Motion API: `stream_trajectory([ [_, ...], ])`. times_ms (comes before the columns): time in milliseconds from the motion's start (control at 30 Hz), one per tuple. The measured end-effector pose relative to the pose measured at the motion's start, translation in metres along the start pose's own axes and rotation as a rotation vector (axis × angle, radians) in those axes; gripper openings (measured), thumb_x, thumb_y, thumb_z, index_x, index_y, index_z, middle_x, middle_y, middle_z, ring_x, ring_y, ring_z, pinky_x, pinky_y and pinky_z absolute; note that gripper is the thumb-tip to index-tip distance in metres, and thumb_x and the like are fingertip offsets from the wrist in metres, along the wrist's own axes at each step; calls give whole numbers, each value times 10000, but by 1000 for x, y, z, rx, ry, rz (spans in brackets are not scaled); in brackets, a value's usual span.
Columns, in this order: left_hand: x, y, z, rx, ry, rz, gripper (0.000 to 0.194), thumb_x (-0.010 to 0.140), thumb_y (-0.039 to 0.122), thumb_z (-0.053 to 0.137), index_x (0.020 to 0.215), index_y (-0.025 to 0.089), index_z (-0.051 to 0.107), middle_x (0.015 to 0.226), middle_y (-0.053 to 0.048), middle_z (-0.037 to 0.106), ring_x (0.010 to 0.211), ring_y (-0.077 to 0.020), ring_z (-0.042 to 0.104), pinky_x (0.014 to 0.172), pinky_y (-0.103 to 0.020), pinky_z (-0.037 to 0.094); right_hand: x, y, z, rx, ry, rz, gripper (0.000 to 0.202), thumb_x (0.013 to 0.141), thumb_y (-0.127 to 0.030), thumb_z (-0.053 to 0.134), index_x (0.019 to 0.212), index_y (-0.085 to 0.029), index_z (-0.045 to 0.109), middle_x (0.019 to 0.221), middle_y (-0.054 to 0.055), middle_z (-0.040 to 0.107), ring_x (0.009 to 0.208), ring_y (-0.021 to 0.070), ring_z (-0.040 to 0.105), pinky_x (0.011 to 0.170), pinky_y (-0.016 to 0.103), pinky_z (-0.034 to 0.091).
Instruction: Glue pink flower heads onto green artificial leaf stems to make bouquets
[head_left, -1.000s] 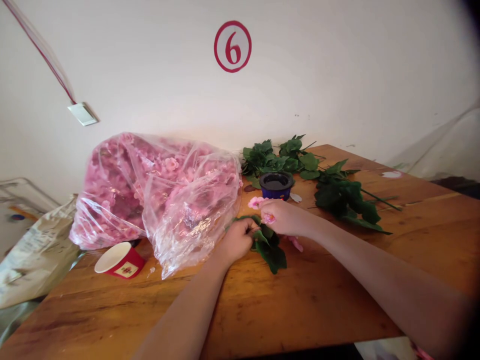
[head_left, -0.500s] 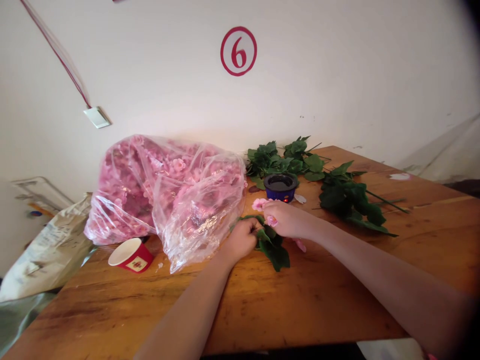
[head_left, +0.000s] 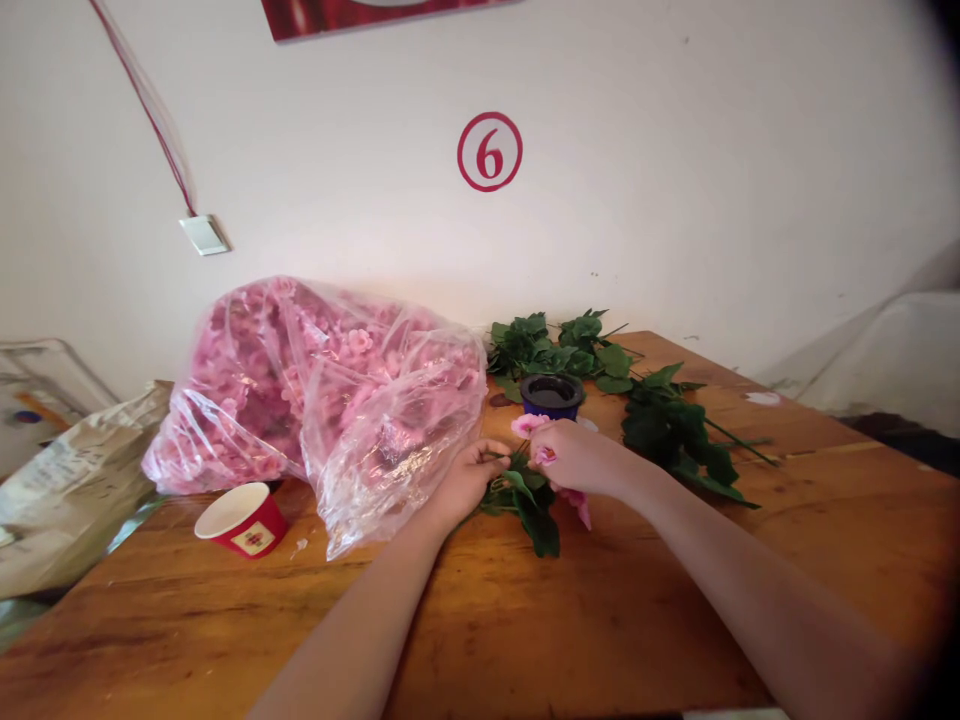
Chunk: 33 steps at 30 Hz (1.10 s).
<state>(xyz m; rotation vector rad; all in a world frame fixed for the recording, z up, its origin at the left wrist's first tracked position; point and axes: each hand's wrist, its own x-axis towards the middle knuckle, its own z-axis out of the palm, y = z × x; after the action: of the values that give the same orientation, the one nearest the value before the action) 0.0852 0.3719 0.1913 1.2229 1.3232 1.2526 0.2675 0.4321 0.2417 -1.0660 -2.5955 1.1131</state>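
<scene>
My left hand [head_left: 466,482] pinches the stem of a green leafy sprig [head_left: 537,515], whose leaves hang below the fingers over the table. Right beside it, my right hand [head_left: 576,456] is closed around pink blossoms [head_left: 529,425], which stick out at its left and underneath. The fingertips of both hands are close together at the sprig's top. Just behind my right hand stands a small dark blue pot [head_left: 553,393] with a black rim. A clear plastic bag full of pink blossoms [head_left: 360,380] lies to the left of the hands.
A red and white paper cup [head_left: 244,522] lies tilted at the left on the wooden table [head_left: 600,620]. More green leafy sprigs [head_left: 675,425] lie at the right, with others [head_left: 547,350] behind the pot. A paper sack [head_left: 75,490] stands beyond the table's left edge.
The camera view has tilted up, so a red picture edge shows on the wall. My left hand's fingers have straightened somewhat at the stem. My right hand still holds the blossoms.
</scene>
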Motion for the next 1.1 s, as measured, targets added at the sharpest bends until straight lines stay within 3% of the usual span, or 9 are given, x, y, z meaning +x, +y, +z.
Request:
stream_trajectory([
  [100, -1, 3, 3, -26, -2, -62, 285, 626, 172, 714, 907, 134, 691, 712, -27, 679, 627, -132, 596, 610, -239, 453, 1, -3, 4, 52, -9, 89, 694, 708, -125, 502, 1379, -244, 371, 476, -12, 602, 352, 202, 575, 331, 255, 378],
  [167, -3, 4, 5, 16, -1, -77, 250, 628, 154, 706, 877, 139, 709, 728, -30, 687, 632, -127, 585, 607, -237, 445, 1, -5, 5, 54, -11, 131, 688, 724, -139, 499, 1385, -252, 347, 478, -15, 602, 351, 204, 577, 329, 257, 391],
  [300, -5, 6, 7, 109, -18, -90, 96, 688, 188, 653, 734, 137, 720, 681, -20, 670, 587, -105, 532, 599, -235, 416, -1, -7, 3, 45, -32, 109, 454, 757, -206, 518, 1210, -232, 506, 556, 22, 651, 334, 179, 560, 338, 265, 415],
  [467, -7, 9, 4, 94, 1, -89, 148, 674, 171, 602, 743, 155, 732, 706, -20, 687, 660, -144, 572, 648, -260, 442, -3, -7, 1, -28, 18, 122, 154, 819, -257, 470, 889, -209, 598, 575, 31, 660, 384, 171, 583, 388, 260, 428],
  [667, -4, -1, -4, 126, -99, 47, 262, 682, 175, 503, 789, 166, 742, 814, -31, 702, 794, -179, 599, 708, -274, 448, 2, -5, -4, -384, 330, -242, 154, 821, -194, 518, 719, -174, 632, 803, 77, 680, 767, 187, 625, 676, 266, 457],
  [800, -2, -7, -3, 122, -189, 21, 382, 652, 165, 567, 1009, 170, 704, 818, -17, 674, 706, -141, 571, 654, -249, 418, 10, -1, -3, -533, 396, -434, 186, 847, -127, 494, 848, -177, 673, 963, 94, 662, 944, 211, 552, 830, 309, 433],
  [900, -3, -4, 0, 104, -144, 22, 505, 613, 125, 606, 1115, 160, 636, 734, 8, 617, 618, -105, 518, 574, -215, 359, 12, 6, -2, -568, 475, -452, 177, 855, -203, 562, 1005, -176, 651, 1062, 109, 621, 1032, 241, 512, 910, 357, 409],
  [1000, -6, 3, 3, 74, -63, -9, 558, 583, 91, 615, 1137, 144, 573, 654, 41, 549, 568, -90, 482, 539, -207, 335, 13, 14, -5, -460, 528, -327, 514, 746, -373, 723, 1189, -179, 549, 1179, 132, 556, 1127, 278, 487, 911, 373, 414],
  [1100, -7, 6, 4, 51, 2, -22, 608, 557, 75, 629, 1149, 148, 512, 659, 55, 530, 579, -94, 500, 548, -208, 361, 13, 23, -11, -331, 427, -176, 798, 622, -430, 805, 1294, -194, 446, 1174, 133, 564, 1050, 277, 554, 807, 334, 440],
])
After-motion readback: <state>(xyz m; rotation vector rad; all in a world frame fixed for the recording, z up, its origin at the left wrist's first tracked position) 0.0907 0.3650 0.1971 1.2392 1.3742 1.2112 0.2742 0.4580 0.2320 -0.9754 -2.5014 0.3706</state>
